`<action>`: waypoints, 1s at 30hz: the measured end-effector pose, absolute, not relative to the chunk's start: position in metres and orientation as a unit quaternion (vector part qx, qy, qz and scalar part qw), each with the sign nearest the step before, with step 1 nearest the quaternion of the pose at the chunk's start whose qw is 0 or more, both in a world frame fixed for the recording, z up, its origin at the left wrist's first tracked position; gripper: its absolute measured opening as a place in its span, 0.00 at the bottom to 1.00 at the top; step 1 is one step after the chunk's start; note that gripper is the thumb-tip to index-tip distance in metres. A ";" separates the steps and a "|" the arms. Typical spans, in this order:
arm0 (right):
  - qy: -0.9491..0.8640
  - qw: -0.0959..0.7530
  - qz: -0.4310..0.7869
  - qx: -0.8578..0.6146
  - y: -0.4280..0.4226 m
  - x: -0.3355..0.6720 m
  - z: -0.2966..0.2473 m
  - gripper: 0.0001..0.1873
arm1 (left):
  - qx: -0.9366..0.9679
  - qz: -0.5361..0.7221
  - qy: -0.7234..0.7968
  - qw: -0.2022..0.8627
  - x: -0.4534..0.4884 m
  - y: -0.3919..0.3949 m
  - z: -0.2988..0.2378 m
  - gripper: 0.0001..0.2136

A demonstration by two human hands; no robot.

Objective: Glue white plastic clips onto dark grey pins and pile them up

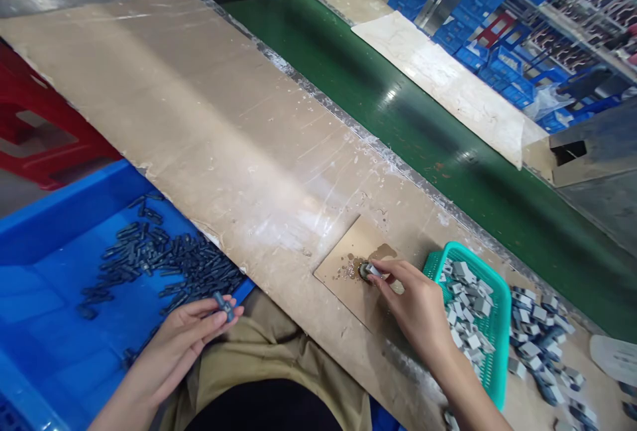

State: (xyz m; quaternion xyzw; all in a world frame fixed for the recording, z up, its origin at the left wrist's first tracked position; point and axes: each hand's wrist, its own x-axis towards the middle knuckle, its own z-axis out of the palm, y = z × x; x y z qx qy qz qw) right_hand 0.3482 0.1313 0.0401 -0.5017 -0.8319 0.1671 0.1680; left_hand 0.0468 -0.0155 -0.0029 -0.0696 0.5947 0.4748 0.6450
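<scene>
The left hand (pixel 186 335) rests at the near right corner of the blue bin (pixel 50 298), its grip pinched on a small dark part (pixel 223 305) between thumb and fingertips. The right hand (pixel 418 308) reaches over a brown board (pixel 355 245) lying on the counter (pixel 199 106). Its grip is pressed together on a grey piece (pixel 373 272), which it holds at a small round spot on the board with crumbs scattered about it.

Both pieces are tiny and held only by the fingertips, so I judge that either could slip. The dark part hangs just past the bin's edge over the lap and would likely drop there rather than back into the bin. The grey piece could tilt or skid on the crumbs. The right wrist lies across the near left corner of the teal basket (pixel 495 378), and a careless pull might tip it.

The bin holds a loose spread of dark parts (pixel 169 258). The basket is full of grey pieces, and a heap of grey-blue pieces (pixel 537 345) lies just to its right. Beyond the counter runs a green belt (pixel 398 106). A red stool (pixel 44 132) stands far left, and blue crates (pixel 497 40) are stacked far right. Nothing stands between the two hands.
</scene>
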 end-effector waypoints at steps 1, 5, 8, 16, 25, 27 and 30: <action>-0.828 0.167 0.173 -0.507 0.132 0.348 0.039 0.12 | -0.061 0.469 0.590 0.654 0.051 -0.016 0.000 0.18; -0.787 0.186 0.203 -0.553 0.128 0.345 0.047 0.13 | -0.003 0.471 0.557 0.684 0.071 -0.007 0.013 0.15; -0.699 0.228 0.290 -0.613 0.122 0.342 0.064 0.14 | 0.003 0.493 0.511 0.704 0.097 0.009 0.024 0.14; -0.507 0.292 0.473 -0.658 0.097 0.341 0.104 0.17 | -0.064 0.508 0.402 0.759 0.175 0.057 0.047 0.17; -0.587 0.279 0.470 -0.598 0.082 0.336 0.114 0.12 | 0.011 0.489 0.429 0.759 0.188 0.063 0.058 0.17; -0.621 0.280 0.448 -0.579 0.080 0.339 0.114 0.11 | 0.071 0.477 0.461 0.745 0.186 0.063 0.058 0.15; -0.648 0.288 0.423 -0.564 0.077 0.342 0.111 0.11 | 0.143 0.470 0.484 0.724 0.184 0.065 0.058 0.12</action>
